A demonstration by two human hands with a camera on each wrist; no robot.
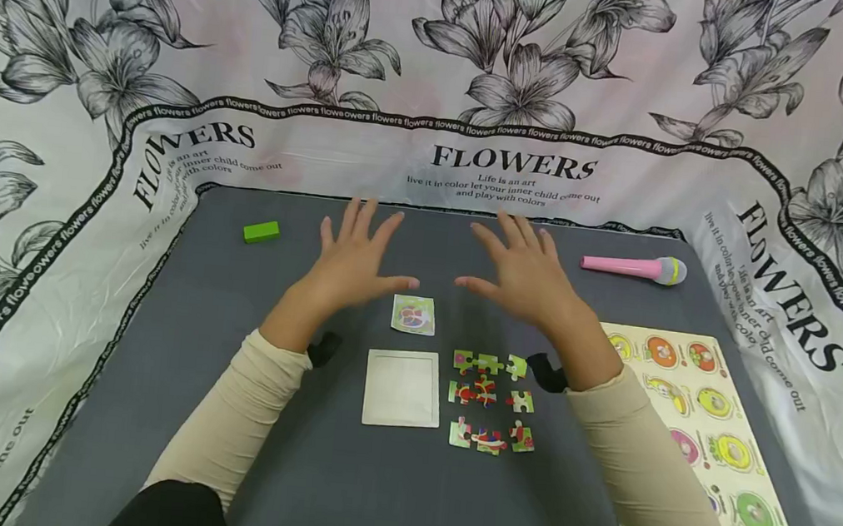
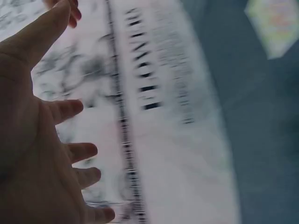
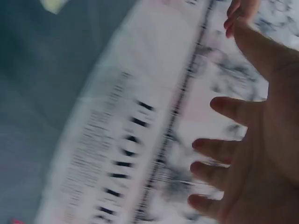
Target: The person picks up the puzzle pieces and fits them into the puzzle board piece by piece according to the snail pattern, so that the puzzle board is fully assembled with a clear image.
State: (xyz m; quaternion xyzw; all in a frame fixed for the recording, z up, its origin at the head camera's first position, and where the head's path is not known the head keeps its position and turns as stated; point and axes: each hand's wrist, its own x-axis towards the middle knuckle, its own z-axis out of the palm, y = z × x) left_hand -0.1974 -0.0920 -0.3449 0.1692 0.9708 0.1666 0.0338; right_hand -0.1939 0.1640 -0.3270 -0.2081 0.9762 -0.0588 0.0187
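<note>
Both hands, left (image 1: 352, 267) and right (image 1: 528, 277), spread flat, hovering empty over desk (image 1: 298, 469); puzzle pieces (image 1: 490, 401) untouched (tray (image 1: 402, 388) bare). Next, probably: picking one.

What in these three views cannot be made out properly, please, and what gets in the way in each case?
- Picture card, head view: its printed image is too small to read.
- Loose puzzle pieces, head view: their motif is too small to identify.
- Peg board, head view: its near left corner is hidden behind the right sleeve.
- Printed lettering on the cloth, left wrist view: smeared by motion blur; likewise in the right wrist view.
- Left hand, left wrist view: cut off by the frame's edge.
</note>
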